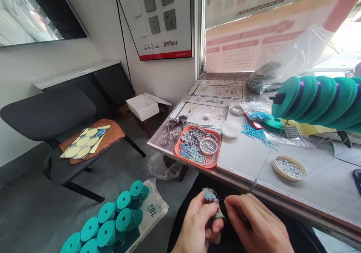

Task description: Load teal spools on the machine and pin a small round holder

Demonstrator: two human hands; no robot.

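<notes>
Near the bottom centre, my left hand [199,223] is closed around a bundle of thin pins [210,195] with blue and dark tips. Close by on the right, my right hand [256,223] has its thumb and forefinger pinched at a thin dark strand beside the bundle; what exactly it is, I cannot make out. Beyond both hands, at the table edge, lies an orange tray [177,151] with grey cylinders, blue pieces and a small dish of metal beads [208,146]. An oval dish of pale pellets [289,167] stands to the right.
Teal discs threaded on a rod [318,99] extend in from the right. Stacked teal discs [107,234] sit on a sack at lower left. A chair [47,106] holds yellow round stickers [84,142]. Blue sticks [254,132] and plastic bags lie on the table [239,162].
</notes>
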